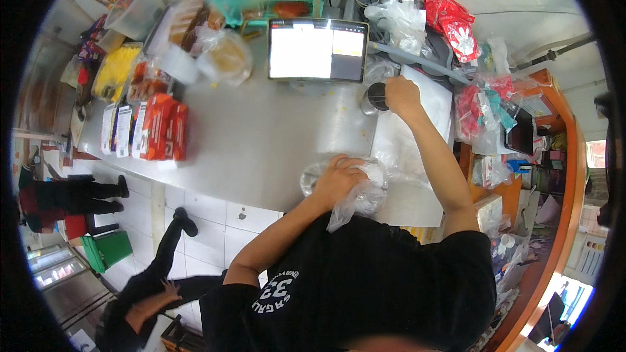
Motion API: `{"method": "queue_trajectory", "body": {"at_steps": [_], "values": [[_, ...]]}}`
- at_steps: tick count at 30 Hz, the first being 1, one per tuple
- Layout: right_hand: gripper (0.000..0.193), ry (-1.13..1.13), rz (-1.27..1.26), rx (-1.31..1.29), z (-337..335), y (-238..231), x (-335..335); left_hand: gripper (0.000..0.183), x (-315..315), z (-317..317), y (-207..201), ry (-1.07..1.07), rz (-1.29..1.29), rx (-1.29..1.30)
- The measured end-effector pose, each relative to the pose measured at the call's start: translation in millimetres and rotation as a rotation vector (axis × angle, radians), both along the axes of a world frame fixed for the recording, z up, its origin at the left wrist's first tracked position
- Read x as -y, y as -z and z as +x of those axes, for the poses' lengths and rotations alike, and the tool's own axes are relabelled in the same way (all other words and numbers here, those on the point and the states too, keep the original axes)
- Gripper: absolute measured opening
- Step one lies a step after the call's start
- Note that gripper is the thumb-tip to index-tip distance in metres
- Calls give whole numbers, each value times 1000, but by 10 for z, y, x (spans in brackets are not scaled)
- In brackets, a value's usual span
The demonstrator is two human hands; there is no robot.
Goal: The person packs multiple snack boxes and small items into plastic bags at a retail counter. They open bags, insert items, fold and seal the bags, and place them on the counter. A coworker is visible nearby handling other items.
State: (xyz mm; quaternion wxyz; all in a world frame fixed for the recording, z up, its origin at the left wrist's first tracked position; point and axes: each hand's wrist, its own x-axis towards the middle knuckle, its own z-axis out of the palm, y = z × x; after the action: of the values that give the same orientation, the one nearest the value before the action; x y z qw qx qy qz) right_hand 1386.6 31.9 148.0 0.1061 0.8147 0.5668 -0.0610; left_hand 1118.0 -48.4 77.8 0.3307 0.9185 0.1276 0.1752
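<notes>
Clear plastic bag [357, 197], contents unclear, gripped by left hand [339, 179]; right hand [402, 95] grasps metal cup [374, 97].

Screen and packages on the steel counter
Tablet screen [318, 49] glows white beyond both hands; orange cartons [162, 127] stand far left; red packets [448, 18] lie beyond the right hand [402, 96].

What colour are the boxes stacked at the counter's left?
Orange-red boxes, clearest in the head view.
</notes>
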Motion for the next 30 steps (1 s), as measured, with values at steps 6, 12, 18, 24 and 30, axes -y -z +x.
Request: {"method": "queue_trajectory", "body": {"at_steps": [6, 12, 18, 24, 30], "values": [[11, -13, 247, 31, 77, -230, 242, 17, -26, 31, -118, -5, 13, 35], [9, -41, 510, -305, -6, -570, 914, 18, 2, 37, -141, -42, -40, 67], [11, -24, 652, -542, -1020, 110, 1747, 16, 105, 45, -22, -206, -121, 238], [26, 66, 667, -749, -1441, 345, 2138, 17, 208, 111, -531, -167, 317, -119], [30, 224, 679, -801, -1603, 383, 2210, 18, 52, 200, -767, 44, 565, -523]]}}
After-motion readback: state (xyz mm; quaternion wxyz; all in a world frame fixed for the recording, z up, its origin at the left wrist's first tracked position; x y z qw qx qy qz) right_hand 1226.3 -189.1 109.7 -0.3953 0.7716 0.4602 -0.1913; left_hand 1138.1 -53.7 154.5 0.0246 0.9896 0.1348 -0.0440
